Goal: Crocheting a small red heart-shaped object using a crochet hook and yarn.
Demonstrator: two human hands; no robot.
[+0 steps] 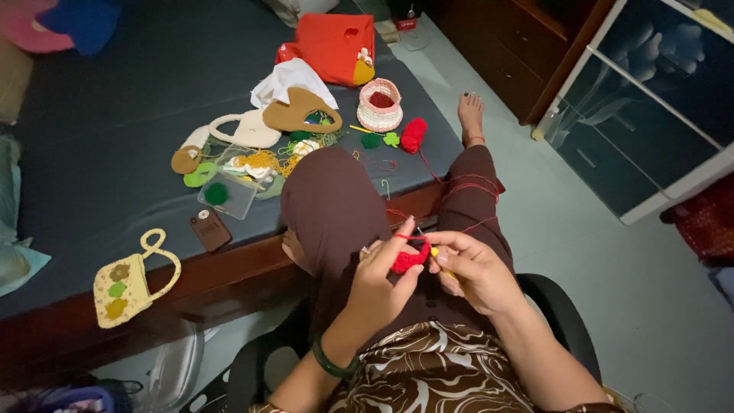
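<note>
while left fingers (399, 246) pinch the red crochet piece (407, 258), right fingers (447, 248) grip a hook (438, 256).

Red bag (336, 46): boxy, soft-sided, at the bed's far edge, with a yellow patch at its lower right corner. Brown tag (209, 229): small rounded rectangle (pale marking, unreadable), flat near the bed's front edge. Screens, signs: none.

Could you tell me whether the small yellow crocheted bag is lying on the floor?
No, the yellow crocheted bag lies on the dark bed surface, near its wooden edge.
</note>
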